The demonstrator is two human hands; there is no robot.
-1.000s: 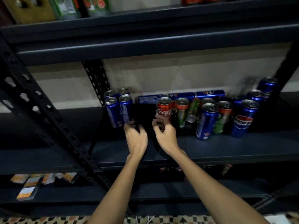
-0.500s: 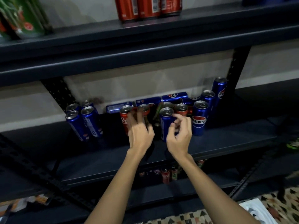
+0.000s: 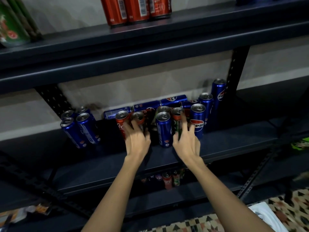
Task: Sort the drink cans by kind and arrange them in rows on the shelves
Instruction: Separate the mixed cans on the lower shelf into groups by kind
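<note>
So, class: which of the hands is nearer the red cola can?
Left. The left hand touches the red cola can; the right hand is further right, beyond a blue can.

- The tall red drink cans (image 3: 136, 10) on the upper dark metal shelf (image 3: 150, 46) are cut off by the top edge.
- The green packets (image 3: 13, 25) at upper left are cropped and blurred.
- The small cans on the lowest shelf (image 3: 168, 180) are too dim for labels to be read.
- The orange-topped can (image 3: 138, 117) is largely hidden behind the left hand (image 3: 137, 139).
- The green can (image 3: 177, 124) is partly covered by the right hand's fingers (image 3: 184, 124); whether either hand grips cannot be told.
</note>
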